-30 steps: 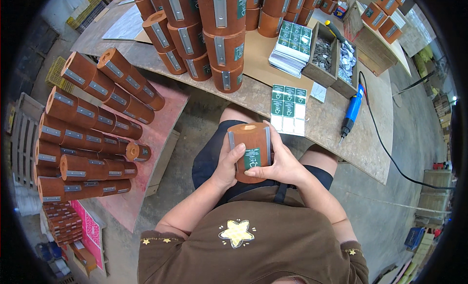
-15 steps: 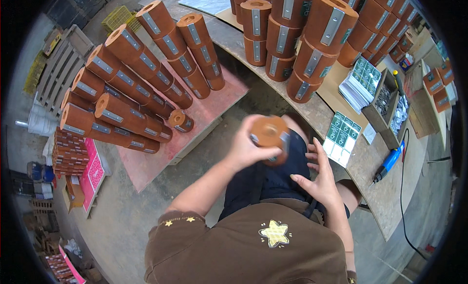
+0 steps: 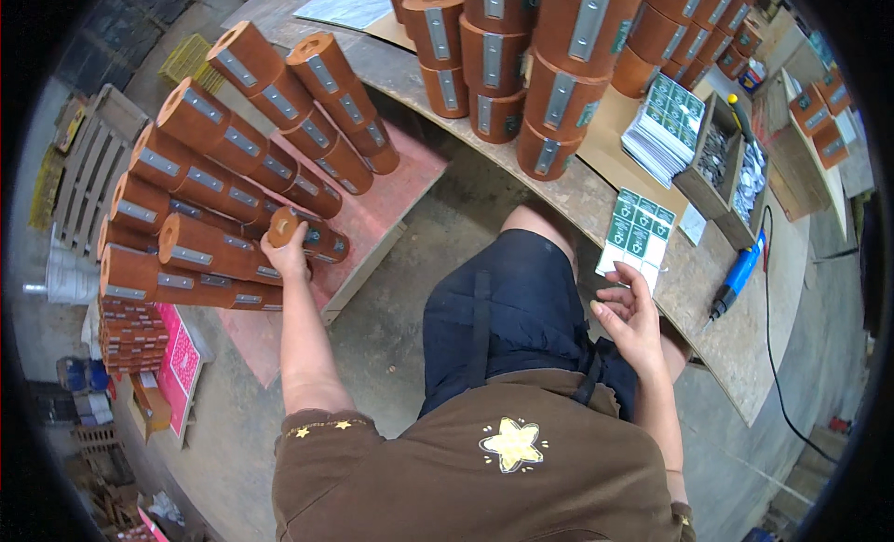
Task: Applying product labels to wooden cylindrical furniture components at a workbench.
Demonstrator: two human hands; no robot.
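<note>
My left hand reaches over to the left-hand table and is closed round a reddish-brown wooden cylinder with a hole in its top. That cylinder is at the upper end of a short stack, against another brown cylinder; whether its full weight rests there I cannot tell. Tall stacks of like cylinders, with metal plates on their sides, stand round it. My right hand holds nothing, its fingers apart and slightly curled, beside a partly used sheet of green labels on the right-hand table.
More stacked cylinders stand on the right-hand table. Near them are a pile of label sheets, a wooden box of small metal parts and a blue electric screwdriver with a black cord. A gap separates the two tables.
My left hand has carried the cylinder from above my lap leftward to the lone cylinder on the left table. My right hand has shifted slightly, nearer the label sheet.
</note>
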